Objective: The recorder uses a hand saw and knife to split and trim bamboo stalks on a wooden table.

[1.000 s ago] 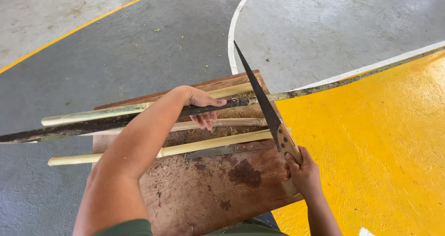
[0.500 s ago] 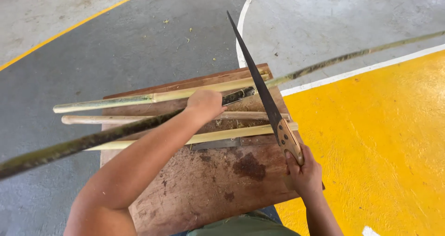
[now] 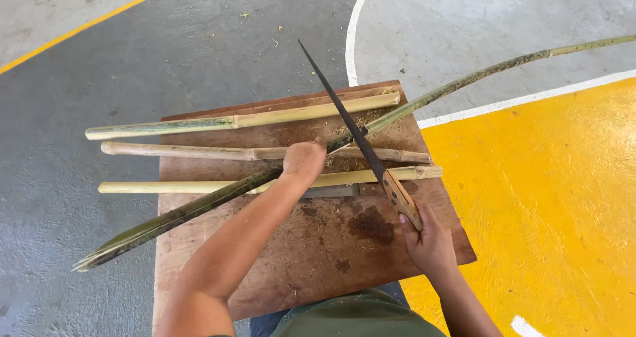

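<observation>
Head view: against the picture from half a second ago, the long green-brown bamboo pole (image 3: 464, 82) has swung, its thin far end now lying lower toward the right edge and its split near end (image 3: 112, 251) reaching further down to the left, while the left hand (image 3: 303, 161) has stayed closed around the pole near the middle of the board and the blade has tilted a little more upright. The ground is a painted concrete floor (image 3: 165, 52), grey at the left and centre, with a curved white line (image 3: 351, 32), a thin yellow line at the upper left and a broad yellow field (image 3: 556, 198) at the right. On it stands a low table, a worn reddish-brown wooden board (image 3: 331, 244) stained dark in spots and dusted with shavings. Three pale yellow split bamboo lengths lie across it side by side, the far one (image 3: 265, 117), the middle one (image 3: 232, 153) and the near one (image 3: 172, 187), all jutting past the left edge; the pole crosses over them at a slant. The right hand (image 3: 429, 241) is closed on the wooden handle of a long dark-bladed knife (image 3: 344, 112), whose blade meets the pole just beside the left hand. A flat grey metal strip (image 3: 334, 191) lies under the near length.
</observation>
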